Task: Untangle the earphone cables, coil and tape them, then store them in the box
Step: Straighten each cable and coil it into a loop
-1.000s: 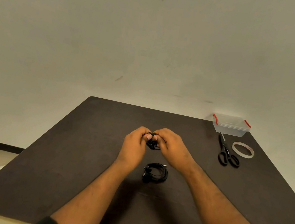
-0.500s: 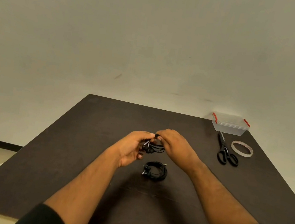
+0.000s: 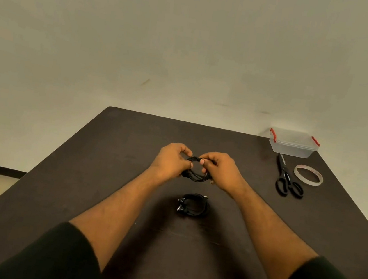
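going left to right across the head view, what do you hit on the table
left hand → earphone bundle held between both hands → right hand → scissors → tape roll. The second earphone coil and the box overlap others in the order, so they are left out.

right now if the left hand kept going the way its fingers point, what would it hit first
Its left hand points right, across the black coiled earphone cable it holds, so it would most likely meet the right hand gripping the coil's other side.
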